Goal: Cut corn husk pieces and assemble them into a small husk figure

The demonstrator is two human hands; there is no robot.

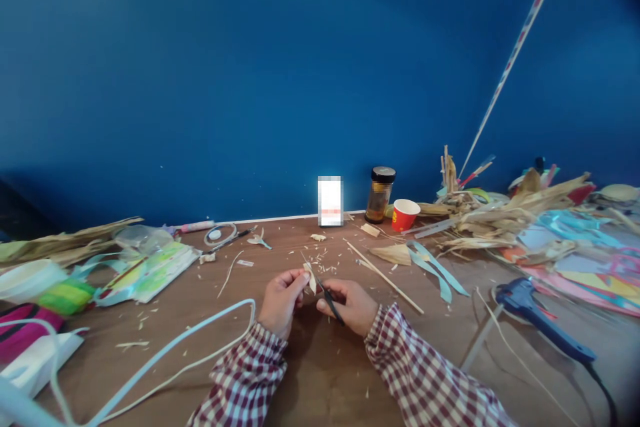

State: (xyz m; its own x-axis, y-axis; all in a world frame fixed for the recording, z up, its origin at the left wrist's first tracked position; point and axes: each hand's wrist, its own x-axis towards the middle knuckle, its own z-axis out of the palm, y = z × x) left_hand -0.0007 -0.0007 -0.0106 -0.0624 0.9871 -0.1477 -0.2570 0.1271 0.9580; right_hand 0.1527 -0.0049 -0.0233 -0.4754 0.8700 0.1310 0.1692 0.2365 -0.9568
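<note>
Between finger and thumb, my left hand (284,298) pinches a small pale piece of dried husk (313,279). Dark scissors (331,303) are in my right hand (351,305), its fingers closed around them. The blades point up and away from me, right beside the husk piece; whether they touch it I cannot tell. Small pale clippings (327,268) lie scattered on the brown table (320,373) just beyond both hands.
At right lie a blue glue gun (543,320), light-blue ribbons (435,273), a thin stick (385,277) and heaped husks (505,217). A red paper cup (405,215) and dark-lidded jar (379,195) stand near the blue partition (280,93). White cables (200,327) cross the left.
</note>
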